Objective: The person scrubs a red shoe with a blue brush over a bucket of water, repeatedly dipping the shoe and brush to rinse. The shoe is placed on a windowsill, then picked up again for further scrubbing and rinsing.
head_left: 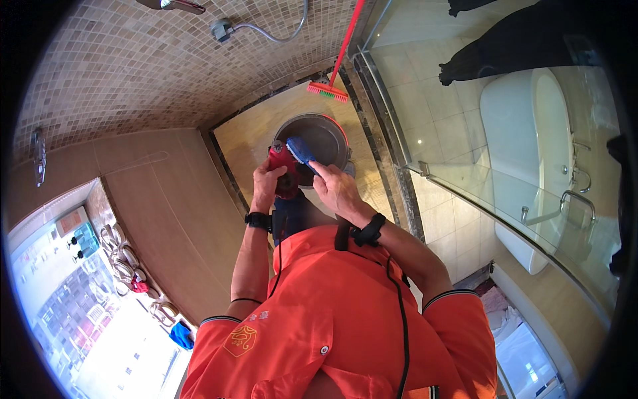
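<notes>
My left hand (267, 183) is closed round a dark red shoe (283, 158), gripping it by the side over the near left rim of a grey bucket (330, 141). In my right hand (337, 191) is a blue scrubbing brush (302, 150), its handle under my stretched index finger. The brush's pale bristles face the shoe and lie against or very close to it; I cannot tell which. My fingers hide part of the shoe. The bucket stands on the tan floor, and its contents are hard to make out.
A red long-handled floor brush (328, 90) leans in the far corner. On the right, a glass panel (492, 193) stands before a white bathtub (512, 126). Several shoes (123, 259) line the windowsill at left. A shower hose (272, 36) hangs on the tiled wall.
</notes>
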The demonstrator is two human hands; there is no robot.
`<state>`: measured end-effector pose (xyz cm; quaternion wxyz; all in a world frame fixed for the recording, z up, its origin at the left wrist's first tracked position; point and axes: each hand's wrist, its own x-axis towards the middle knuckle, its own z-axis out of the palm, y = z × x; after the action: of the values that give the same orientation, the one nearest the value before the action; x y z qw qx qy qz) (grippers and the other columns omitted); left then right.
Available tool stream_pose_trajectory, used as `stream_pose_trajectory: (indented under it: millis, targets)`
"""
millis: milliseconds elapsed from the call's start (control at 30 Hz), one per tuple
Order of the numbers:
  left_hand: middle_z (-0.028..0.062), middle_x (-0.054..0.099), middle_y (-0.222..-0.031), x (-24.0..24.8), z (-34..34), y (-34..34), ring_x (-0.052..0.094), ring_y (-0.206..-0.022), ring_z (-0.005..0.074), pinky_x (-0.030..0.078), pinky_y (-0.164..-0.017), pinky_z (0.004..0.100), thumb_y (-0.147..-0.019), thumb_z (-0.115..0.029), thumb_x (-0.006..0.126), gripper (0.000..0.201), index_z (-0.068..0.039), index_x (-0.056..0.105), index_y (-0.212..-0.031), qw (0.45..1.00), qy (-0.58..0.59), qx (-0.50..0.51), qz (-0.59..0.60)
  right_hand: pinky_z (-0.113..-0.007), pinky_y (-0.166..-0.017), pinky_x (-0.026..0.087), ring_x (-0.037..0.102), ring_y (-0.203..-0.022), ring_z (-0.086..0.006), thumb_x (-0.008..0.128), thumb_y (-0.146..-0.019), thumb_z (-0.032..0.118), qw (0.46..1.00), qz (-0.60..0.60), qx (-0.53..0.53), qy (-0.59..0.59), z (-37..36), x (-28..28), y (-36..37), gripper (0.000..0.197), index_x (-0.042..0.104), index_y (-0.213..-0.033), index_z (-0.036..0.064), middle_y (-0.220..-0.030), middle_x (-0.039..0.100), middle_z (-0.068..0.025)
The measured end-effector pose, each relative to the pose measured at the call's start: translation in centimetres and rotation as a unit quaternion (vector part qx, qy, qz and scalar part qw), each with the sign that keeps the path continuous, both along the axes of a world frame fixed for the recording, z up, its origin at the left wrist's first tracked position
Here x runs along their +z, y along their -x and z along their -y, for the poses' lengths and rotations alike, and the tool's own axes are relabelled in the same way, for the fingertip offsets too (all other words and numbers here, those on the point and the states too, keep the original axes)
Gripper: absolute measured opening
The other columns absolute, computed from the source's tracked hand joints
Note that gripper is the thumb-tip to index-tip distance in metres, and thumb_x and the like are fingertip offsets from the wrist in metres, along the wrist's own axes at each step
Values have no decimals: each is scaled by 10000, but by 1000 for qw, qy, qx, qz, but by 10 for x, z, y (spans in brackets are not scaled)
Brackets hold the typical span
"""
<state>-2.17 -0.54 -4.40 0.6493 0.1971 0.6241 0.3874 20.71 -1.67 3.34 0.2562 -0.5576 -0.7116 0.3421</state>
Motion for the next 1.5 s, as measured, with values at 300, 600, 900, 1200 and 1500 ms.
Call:
stream_pose_trajectory:
  millis: [300,600,900,1200,1500]
  targets:
    - [106,689,-1289,32,-9,1,666,-1161,247,525,-1038,400,-938,-60,630,455,-28,594,-1390,976,0,62,207,-456,-634,596,675,-676,-377,644,-931,143,999,-18,8,-36,5,-4,8,345,664,-1264,56,-821,648,-165]
    - [129,591,-1467,31,2,0,575,-1324,321,423,-1156,494,-1087,-460,450,569,-67,496,-1496,930,0,126,347,-477,-656,589,678,-707,-383,635,-944,151,999,-41,6,-21,5,-4,13,390,617,-1324,65,-817,654,-175]
    - [155,617,-1414,15,11,-2,588,-1289,359,437,-1143,556,-1089,-477,453,552,-75,511,-1463,889,-17,150,433,-485,-669,584,677,-723,-390,632,-951,155,997,-74,6,-17,8,-8,18,398,605,-1337,64,-830,660,-177]
    - [186,652,-1372,11,14,-3,625,-1262,355,484,-1105,553,-1073,-377,448,512,-30,539,-1439,875,-26,173,452,-439,-619,579,660,-686,-348,640,-950,140,996,-60,48,-55,11,12,19,412,594,-1350,56,-823,622,-147]
    - [179,465,-1569,27,4,-6,472,-1402,459,534,-984,588,-1047,-675,293,824,-59,341,-1592,830,-51,174,527,-412,-552,572,669,-663,-316,682,-901,106,986,-7,155,-66,16,39,23,452,595,-1343,63,-831,599,-134]
